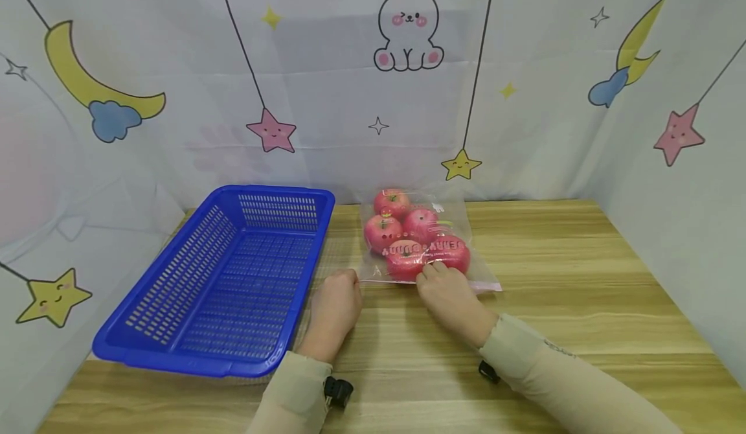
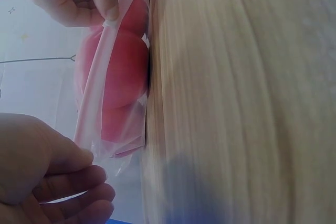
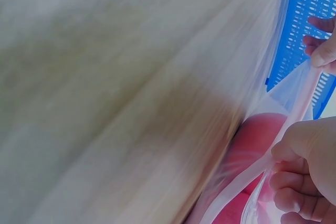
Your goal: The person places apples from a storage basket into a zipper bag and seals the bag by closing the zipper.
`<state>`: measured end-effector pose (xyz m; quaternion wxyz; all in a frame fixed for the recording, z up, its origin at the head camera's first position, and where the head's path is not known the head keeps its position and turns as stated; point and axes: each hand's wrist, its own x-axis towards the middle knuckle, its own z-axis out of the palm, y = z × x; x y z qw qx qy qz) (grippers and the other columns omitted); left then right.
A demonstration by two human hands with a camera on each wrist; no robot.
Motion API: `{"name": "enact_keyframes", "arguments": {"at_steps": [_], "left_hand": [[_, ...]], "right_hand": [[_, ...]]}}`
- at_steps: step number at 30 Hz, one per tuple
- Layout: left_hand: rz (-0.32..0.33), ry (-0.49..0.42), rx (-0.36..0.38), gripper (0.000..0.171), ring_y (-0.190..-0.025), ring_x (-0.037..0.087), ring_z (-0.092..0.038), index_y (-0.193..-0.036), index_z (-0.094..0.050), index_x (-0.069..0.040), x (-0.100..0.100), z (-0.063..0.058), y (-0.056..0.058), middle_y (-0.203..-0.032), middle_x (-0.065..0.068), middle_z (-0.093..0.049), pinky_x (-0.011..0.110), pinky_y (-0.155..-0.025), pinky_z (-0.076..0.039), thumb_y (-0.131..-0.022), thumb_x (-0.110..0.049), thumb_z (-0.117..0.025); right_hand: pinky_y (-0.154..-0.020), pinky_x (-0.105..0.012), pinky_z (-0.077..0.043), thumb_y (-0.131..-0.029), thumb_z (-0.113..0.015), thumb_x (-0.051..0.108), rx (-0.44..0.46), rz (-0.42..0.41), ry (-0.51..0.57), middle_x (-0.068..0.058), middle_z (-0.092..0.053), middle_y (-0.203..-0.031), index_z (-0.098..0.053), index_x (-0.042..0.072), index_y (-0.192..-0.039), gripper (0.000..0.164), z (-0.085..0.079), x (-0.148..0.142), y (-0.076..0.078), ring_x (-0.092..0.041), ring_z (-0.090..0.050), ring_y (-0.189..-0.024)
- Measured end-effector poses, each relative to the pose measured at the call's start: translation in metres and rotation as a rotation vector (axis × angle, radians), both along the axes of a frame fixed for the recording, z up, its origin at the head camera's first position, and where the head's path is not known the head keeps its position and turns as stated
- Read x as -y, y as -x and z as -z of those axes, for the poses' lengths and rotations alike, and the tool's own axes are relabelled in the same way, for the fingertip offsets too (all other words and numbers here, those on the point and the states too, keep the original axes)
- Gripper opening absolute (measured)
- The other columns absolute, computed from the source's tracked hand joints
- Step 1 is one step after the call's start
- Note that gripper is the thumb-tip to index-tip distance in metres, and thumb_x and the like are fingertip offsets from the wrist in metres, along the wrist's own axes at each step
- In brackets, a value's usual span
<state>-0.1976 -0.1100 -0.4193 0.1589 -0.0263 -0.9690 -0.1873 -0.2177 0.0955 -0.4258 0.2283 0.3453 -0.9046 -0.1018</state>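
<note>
A clear zip bag (image 1: pixel 419 194) with pink printing lies on the table, holding several red apples (image 1: pixel 383 233). My left hand (image 1: pixel 337 301) pinches the left end of its pink zip edge between thumb and forefinger, as the left wrist view shows with the zip strip (image 2: pixel 94 93) stretched between both hands. Partway along the same edge, my right hand (image 1: pixel 447 291) pinches the strip, its other fingers curled beneath, seen close in the right wrist view. The right corner of the bag sticks out past my right hand.
A blue plastic basket (image 1: pixel 303 194) with slotted walls stands on the left, close beside my left forearm, with nothing in it. The wooden table (image 1: pixel 559 259) meets a white printed cloth (image 1: pixel 350 84) at the back and on both sides.
</note>
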Motion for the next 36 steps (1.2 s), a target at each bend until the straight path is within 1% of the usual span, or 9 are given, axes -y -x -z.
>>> {"name": "enact_keyframes", "arguments": {"at_steps": [3, 9, 18, 29, 36], "left_hand": [[0.001, 0.004, -0.001, 0.009, -0.065, 0.03, -0.065, -0.075, -0.066, -0.006, 0.0, -0.001, 0.0, -0.074, 0.011, -0.066, 0.04, -0.051, -0.05, -0.083, -0.008, -0.062], [0.0, 0.005, -0.003, 0.009, -0.065, 0.031, -0.066, -0.074, -0.066, -0.007, -0.001, -0.001, 0.0, -0.074, 0.011, -0.067, 0.04, -0.052, -0.05, -0.083, -0.008, -0.062], [-0.009, 0.003, 0.006, 0.01, -0.067, 0.031, -0.066, -0.074, -0.066, -0.007, -0.001, -0.002, -0.001, -0.074, 0.01, -0.066, 0.041, -0.052, -0.049, -0.083, -0.008, -0.062], [-0.004, 0.01, 0.018, 0.009, -0.065, 0.03, -0.065, -0.075, -0.065, -0.007, -0.001, -0.002, 0.0, -0.073, 0.01, -0.066, 0.04, -0.051, -0.049, -0.083, -0.009, -0.062], [-0.009, 0.007, 0.031, 0.01, -0.065, 0.029, -0.065, -0.075, -0.065, -0.007, -0.001, -0.002, -0.001, -0.073, 0.01, -0.065, 0.039, -0.05, -0.049, -0.084, -0.009, -0.062]], "right_hand": [[-0.048, -0.029, -0.043, -0.079, -0.062, 0.003, 0.003, 0.004, -0.003, -0.006, -0.058, -0.073, -0.065, 0.006, -0.076, 0.005, 0.001, -0.002, 0.0, -0.022, -0.052, -0.066], [-0.047, -0.029, -0.042, -0.078, -0.064, 0.003, 0.004, 0.001, 0.022, -0.006, -0.058, -0.07, -0.063, 0.005, -0.075, 0.004, 0.002, -0.005, 0.001, -0.021, -0.05, -0.063], [-0.047, -0.029, -0.042, -0.079, -0.066, 0.003, -0.026, -0.001, 0.03, -0.005, -0.057, -0.069, -0.064, 0.007, -0.075, 0.006, 0.004, -0.009, 0.0, -0.021, -0.05, -0.063], [-0.049, -0.029, -0.043, -0.078, -0.068, 0.005, 0.009, 0.013, 0.035, -0.005, -0.057, -0.071, -0.064, 0.006, -0.077, 0.005, 0.001, -0.013, -0.002, -0.021, -0.05, -0.064], [-0.049, -0.029, -0.042, -0.079, -0.068, 0.005, 0.005, 0.021, 0.037, -0.005, -0.057, -0.07, -0.064, 0.006, -0.076, 0.006, 0.003, -0.016, -0.002, -0.021, -0.05, -0.064]]}}
